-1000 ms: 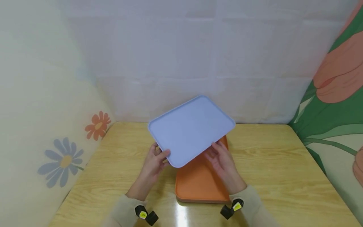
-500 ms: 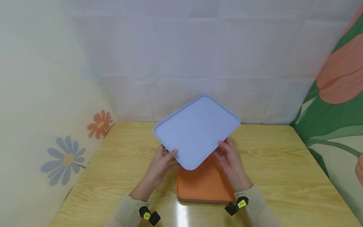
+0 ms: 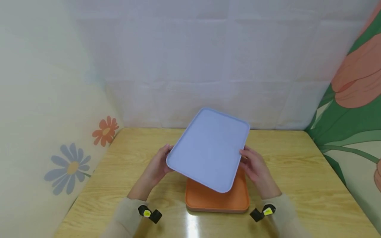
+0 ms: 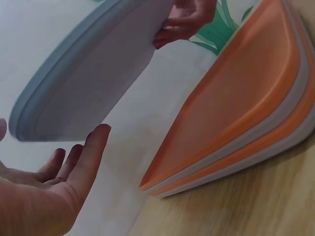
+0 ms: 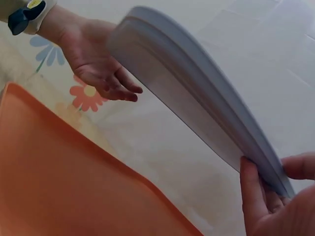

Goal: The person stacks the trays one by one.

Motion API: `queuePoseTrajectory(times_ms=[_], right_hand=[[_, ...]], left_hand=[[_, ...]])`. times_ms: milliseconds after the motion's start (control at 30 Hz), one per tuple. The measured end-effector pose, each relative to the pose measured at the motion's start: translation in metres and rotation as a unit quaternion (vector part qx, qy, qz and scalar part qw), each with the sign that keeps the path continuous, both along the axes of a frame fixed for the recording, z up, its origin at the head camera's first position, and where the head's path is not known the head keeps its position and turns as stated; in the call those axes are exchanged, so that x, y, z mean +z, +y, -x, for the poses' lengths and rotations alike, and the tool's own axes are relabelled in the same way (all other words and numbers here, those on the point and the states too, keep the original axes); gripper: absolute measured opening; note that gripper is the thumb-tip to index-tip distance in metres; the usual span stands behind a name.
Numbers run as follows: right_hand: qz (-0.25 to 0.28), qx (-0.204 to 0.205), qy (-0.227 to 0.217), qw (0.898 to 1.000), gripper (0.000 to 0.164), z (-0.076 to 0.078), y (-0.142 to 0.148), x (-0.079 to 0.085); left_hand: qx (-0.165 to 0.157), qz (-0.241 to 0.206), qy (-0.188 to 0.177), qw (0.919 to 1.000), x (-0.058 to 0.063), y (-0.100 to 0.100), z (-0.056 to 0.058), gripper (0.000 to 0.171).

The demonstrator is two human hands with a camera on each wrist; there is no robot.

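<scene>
A light blue rectangular tray [image 3: 211, 148] is held up at a tilt, partly covering an orange tray [image 3: 215, 200] below it. My right hand [image 3: 256, 167] pinches its right edge, thumb above and fingers underneath, as the right wrist view shows. At the left edge is my left hand [image 3: 156, 167]; in the left wrist view its extended fingers [image 4: 91, 155] reach beneath the tray's underside, without curling round the rim. The orange tray tops a stack of alternating orange and pale grey trays [image 4: 290, 105].
The stack stands on a wood-grain table [image 3: 297, 172]. Behind the table hangs a white cloth [image 3: 178, 59]. Flower-patterned walls flank both sides, with a blue flower [image 3: 71, 168] on the left and large green leaves [image 3: 351, 129] on the right.
The blue tray has turned clockwise in the head view, its near corner swinging lower and to the right. My left hand has loosened its pinch; my right hand has moved right along with the tray.
</scene>
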State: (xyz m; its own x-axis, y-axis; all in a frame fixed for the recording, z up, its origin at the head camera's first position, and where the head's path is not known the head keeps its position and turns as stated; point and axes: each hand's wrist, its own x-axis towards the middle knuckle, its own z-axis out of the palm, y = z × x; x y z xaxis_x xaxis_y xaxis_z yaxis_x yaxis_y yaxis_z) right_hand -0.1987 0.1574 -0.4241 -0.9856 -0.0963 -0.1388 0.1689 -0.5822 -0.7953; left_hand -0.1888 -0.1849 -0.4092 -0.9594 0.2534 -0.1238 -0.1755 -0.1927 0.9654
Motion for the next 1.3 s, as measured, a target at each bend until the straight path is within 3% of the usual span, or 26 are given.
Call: queuePoseTrajectory(times_ms=[167,367,633,800,967,1300], right_hand=[[-0.028,0.041,0.02,0.999,0.039,-0.002,0.013,-0.001],[-0.051,0.078,0.041,0.995,0.039,-0.002,0.023,-0.003],[-0.087,0.099,0.051,0.99,0.037,0.001,0.031,-0.007],[-0.122,0.115,0.031,0.985,0.03,0.004,0.036,-0.006],[-0.172,0.125,0.02,0.977,0.055,0.008,0.04,-0.004],[-0.211,0.122,0.019,0.97,0.057,0.017,0.043,-0.007]], left_hand=[[-0.028,0.033,-0.02,0.9989,0.001,-0.001,0.009,0.066],[-0.026,0.037,-0.026,0.9987,0.0,0.001,0.014,0.054],[-0.039,0.075,0.013,0.9964,-0.006,0.008,0.014,0.061],[-0.033,0.083,0.013,0.9959,-0.005,0.011,0.012,0.063],[-0.036,0.089,0.007,0.9953,-0.006,0.014,0.013,0.063],[-0.049,0.102,0.003,0.9936,-0.012,0.016,0.019,0.064]])
